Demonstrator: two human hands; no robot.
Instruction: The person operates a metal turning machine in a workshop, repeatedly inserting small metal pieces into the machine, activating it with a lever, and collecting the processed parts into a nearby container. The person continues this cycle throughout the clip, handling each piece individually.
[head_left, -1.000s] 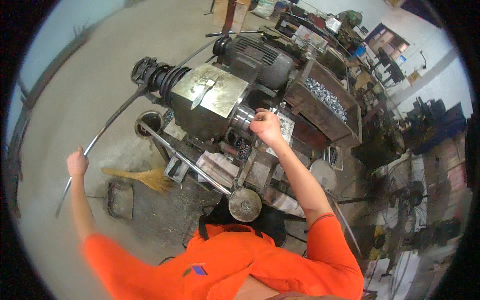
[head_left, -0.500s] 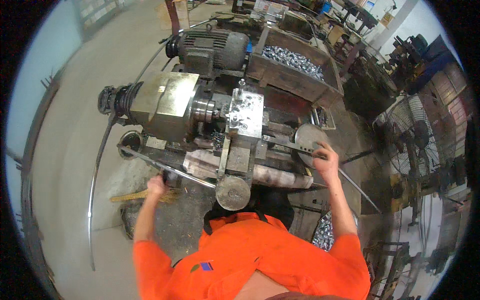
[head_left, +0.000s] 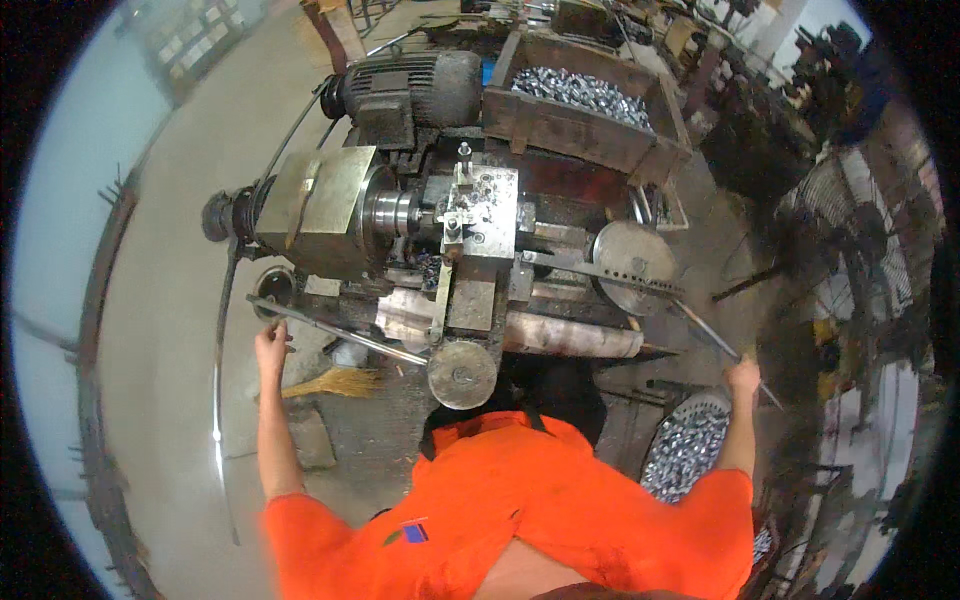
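Observation:
A small lathe-like machine stands in front of me, with a metal spindle (head_left: 392, 214) facing a tool block (head_left: 490, 212). A long steel lever (head_left: 350, 335) runs left from a round metal hub (head_left: 462, 375). My left hand (head_left: 272, 350) is just below that lever's outer end, fingers partly spread and nothing visible in them. At the right, a metal rod (head_left: 708, 328) slopes down from a flat bar with holes (head_left: 630, 277) by a round disc (head_left: 640, 255). My right hand (head_left: 743, 376) is closed round this rod, near its lower end.
Behind the machine are a motor (head_left: 425, 90) and a wooden crate (head_left: 560, 125) of small shiny metal parts. A perforated basin (head_left: 702, 405) of similar parts sits below my right arm. A straw broom (head_left: 335, 382) lies on the floor near my left hand.
My right hand has moved right and down from the perforated bar to the rod. My left hand has moved left and up to the lever's outer end.

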